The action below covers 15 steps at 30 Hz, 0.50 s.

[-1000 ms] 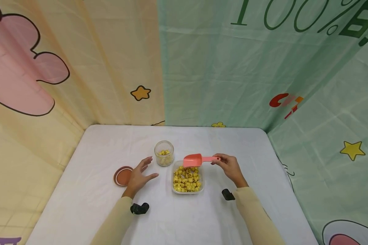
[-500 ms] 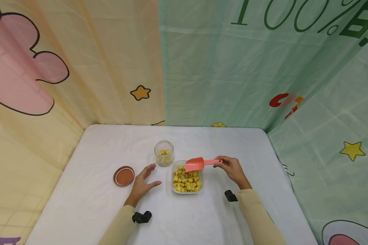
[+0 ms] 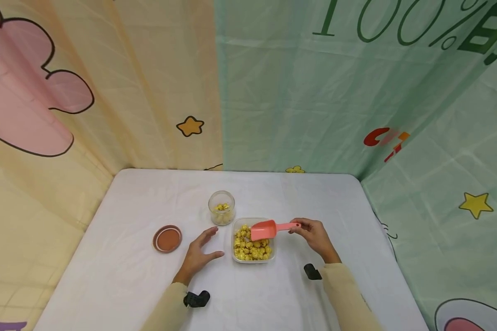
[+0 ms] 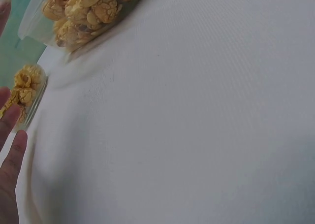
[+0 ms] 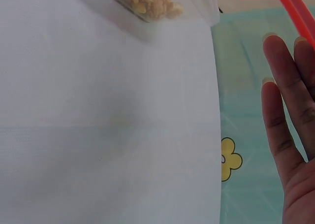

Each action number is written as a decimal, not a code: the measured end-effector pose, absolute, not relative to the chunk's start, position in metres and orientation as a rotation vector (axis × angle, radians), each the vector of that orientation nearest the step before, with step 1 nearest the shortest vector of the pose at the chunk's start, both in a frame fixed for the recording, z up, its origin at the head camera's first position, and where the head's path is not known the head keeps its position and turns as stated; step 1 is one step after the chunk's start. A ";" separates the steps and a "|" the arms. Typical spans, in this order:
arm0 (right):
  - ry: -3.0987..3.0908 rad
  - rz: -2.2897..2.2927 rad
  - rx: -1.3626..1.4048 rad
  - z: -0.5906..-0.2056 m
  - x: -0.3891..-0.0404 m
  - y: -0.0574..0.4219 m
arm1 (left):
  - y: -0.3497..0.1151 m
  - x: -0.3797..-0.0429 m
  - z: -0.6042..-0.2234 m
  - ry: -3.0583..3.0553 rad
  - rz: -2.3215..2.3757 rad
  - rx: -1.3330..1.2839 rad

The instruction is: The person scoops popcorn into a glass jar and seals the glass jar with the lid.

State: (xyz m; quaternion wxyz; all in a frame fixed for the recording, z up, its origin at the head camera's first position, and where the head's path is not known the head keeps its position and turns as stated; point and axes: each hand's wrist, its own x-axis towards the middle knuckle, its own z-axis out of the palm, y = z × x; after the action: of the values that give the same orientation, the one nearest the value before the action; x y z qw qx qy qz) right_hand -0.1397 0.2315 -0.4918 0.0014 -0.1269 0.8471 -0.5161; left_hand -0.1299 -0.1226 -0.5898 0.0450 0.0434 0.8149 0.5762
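Note:
In the head view my right hand [image 3: 317, 239] pinches the handle end of a pink scoop [image 3: 263, 230], whose bowl overlaps the popcorn [image 3: 248, 250] in a clear square tub [image 3: 254, 261]. The right wrist view shows the scoop's handle [image 5: 298, 13] by the fingertips. My left hand [image 3: 197, 257] holds nothing; its fingers and thumb are spread, just left of the tub. Behind that hand stands a clear jar [image 3: 221, 195] with some popcorn in the bottom. The left wrist view catches the left fingers [image 4: 15, 152], with the jar's popcorn [image 4: 25, 86] beyond them.
A round brown lid [image 3: 167, 239] lies on the white tablecloth [image 3: 141, 197], left of the left hand. Printed curtains [image 3: 273, 105] hang behind and at both sides of the table. A black wrist camera [image 3: 196, 299] sits at the left cuff.
The right hand has brought the scoop down and toward the near side, over the popcorn. My left hand has shifted right and nearer, away from the lid and closer to the tub.

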 end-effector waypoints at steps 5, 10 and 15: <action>2.686 -1.577 -0.421 -0.493 -0.136 0.232 | -0.116 -0.129 -0.591 2.435 1.763 0.191; 2.713 -1.530 -0.425 -0.491 -0.132 0.233 | -0.108 -0.127 -0.592 2.367 1.740 0.218; 2.734 -1.496 -0.449 -0.495 -0.133 0.236 | -0.101 -0.127 -0.596 2.344 1.721 0.259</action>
State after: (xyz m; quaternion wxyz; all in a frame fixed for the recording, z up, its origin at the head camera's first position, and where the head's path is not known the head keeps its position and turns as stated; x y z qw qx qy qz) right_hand -0.1325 0.2362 -0.4946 -0.0034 -0.1425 0.8683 -0.4751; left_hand -0.1268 -0.1013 -0.5962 0.1108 0.0882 0.7981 0.5857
